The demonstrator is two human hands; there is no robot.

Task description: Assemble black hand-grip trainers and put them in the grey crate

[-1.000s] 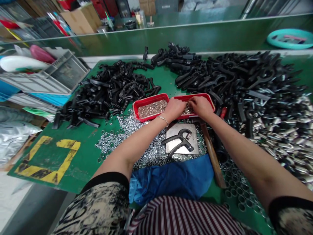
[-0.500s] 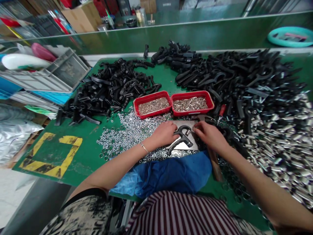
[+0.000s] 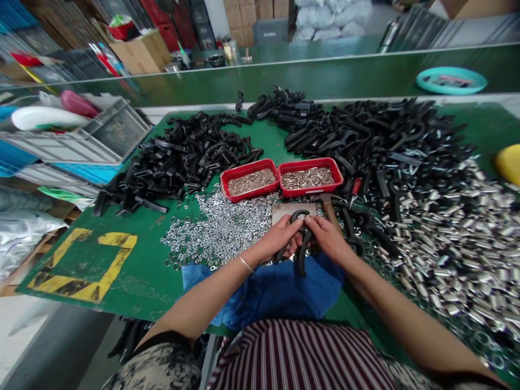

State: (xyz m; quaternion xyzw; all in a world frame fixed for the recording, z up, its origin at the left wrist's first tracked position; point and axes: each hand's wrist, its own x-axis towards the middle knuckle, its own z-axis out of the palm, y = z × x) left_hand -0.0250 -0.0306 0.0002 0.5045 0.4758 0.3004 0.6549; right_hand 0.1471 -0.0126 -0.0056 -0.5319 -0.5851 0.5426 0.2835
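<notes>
My left hand (image 3: 280,236) and my right hand (image 3: 327,236) both grip a black hand-grip assembly (image 3: 303,253), lifted just off a grey metal plate (image 3: 284,211). The fingers of both hands are closed round its top, and its two handles hang down toward a blue cloth (image 3: 276,290). Two red trays sit just beyond the plate: the left tray (image 3: 248,169) holds small dull metal bits and the right tray (image 3: 311,163) holds shiny pins. Silver washers (image 3: 215,227) lie scattered left of my hands.
Piles of black plastic handles (image 3: 190,154) cover the green table (image 3: 122,254) at left and back right (image 3: 365,135). Silver tubes (image 3: 459,244) heap at the right. A hammer (image 3: 329,211) lies by the plate. Grey crates (image 3: 101,135) stand at left, a teal dish (image 3: 450,80) far right.
My hands came back from the red trays to the metal plate, then lifted the black hand-grip off it and drew it toward me over the blue cloth.
</notes>
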